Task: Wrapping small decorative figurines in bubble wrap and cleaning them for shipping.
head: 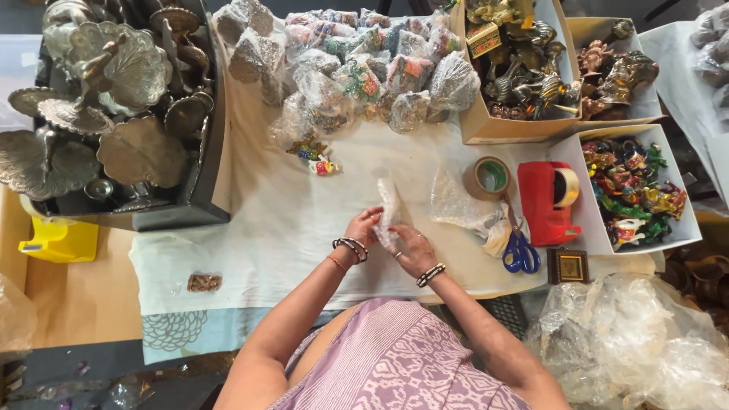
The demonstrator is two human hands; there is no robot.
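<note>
Both hands grip one small piece of clear bubble wrap point(388, 215) above the white-clothed worktop point(266, 228): left hand point(363, 228) pinches its left edge, right hand point(412, 249) clasps its lower end. Blue-handled scissors point(520, 253) and a red tape dispenser point(550, 201) lie to the right.

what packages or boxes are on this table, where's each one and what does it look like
Wrapped bundles: heap at the far middle, clear bubble wrap over colourful pieces.
Tan box: far right, open, holding brass figurines.
White box: right edge, open, full of bright painted figurines.
Black crate: far left, holding silver metal stands.
Bubble-wrap piece: centre, clear, held between the left hand and right hand.
</note>
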